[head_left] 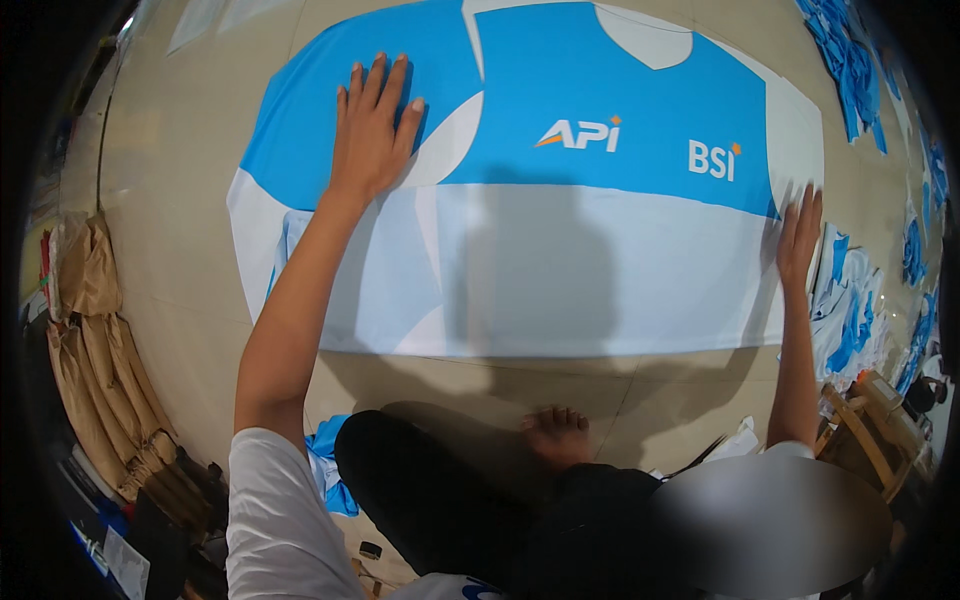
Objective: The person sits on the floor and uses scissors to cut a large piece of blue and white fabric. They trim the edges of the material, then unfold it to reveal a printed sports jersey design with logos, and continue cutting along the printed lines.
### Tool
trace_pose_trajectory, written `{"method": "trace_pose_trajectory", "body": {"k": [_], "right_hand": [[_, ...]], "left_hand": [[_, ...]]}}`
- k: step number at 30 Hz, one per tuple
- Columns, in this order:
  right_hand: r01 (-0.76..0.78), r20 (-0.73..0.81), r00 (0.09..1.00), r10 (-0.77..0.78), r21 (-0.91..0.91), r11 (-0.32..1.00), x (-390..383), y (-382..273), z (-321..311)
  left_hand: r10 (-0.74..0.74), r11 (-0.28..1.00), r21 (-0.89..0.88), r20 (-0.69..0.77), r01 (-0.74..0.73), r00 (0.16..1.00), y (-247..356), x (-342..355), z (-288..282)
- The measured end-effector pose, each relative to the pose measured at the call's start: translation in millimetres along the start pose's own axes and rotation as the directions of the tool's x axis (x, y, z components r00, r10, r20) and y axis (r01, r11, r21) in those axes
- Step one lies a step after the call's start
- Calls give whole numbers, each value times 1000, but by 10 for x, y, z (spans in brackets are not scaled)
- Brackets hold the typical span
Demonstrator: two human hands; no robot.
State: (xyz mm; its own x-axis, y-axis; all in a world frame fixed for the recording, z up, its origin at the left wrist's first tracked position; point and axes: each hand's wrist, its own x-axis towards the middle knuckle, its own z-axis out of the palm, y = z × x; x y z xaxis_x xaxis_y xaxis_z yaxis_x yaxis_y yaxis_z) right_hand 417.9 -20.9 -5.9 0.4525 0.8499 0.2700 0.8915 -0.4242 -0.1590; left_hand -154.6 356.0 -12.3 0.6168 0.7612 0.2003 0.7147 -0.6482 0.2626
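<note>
A wide sheet of blue and white printed fabric point(530, 270) lies spread on the floor. Its blue upper part carries a shirt-front shape with a rounded white neck area point(648, 35) and two small white-and-orange prints. My left hand point(372, 135) rests flat on the blue section at the left, fingers spread, with nothing held. At the right edge of the fabric, my right hand point(800, 235) lies with fingers stretched out and close together, touching the pale border. Part of a bluish layer shows beneath my left forearm.
Beige floor tiles point(180, 270) surround the fabric. Blue and white cloth scraps point(850, 310) lie at the right, more point(845, 65) at the far right. Brown bundles point(100, 370) stand along the left. My bare foot point(557, 435) is near the fabric's front edge; a blue scrap point(330, 460) lies beside my knee.
</note>
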Motion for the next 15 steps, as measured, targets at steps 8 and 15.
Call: {"method": "trace_pose_trajectory", "body": {"k": [8,15], "right_hand": [[-282,211,938,275,5,959,-1926,-1567,-576],[-295,217,936,278,51,954,-1927,-2280,-540]], "left_hand": [[-22,999,27,63,21,998,-22,-877,-206],[44,999,-23,35,-43,998,-59,-1010,-140]]}}
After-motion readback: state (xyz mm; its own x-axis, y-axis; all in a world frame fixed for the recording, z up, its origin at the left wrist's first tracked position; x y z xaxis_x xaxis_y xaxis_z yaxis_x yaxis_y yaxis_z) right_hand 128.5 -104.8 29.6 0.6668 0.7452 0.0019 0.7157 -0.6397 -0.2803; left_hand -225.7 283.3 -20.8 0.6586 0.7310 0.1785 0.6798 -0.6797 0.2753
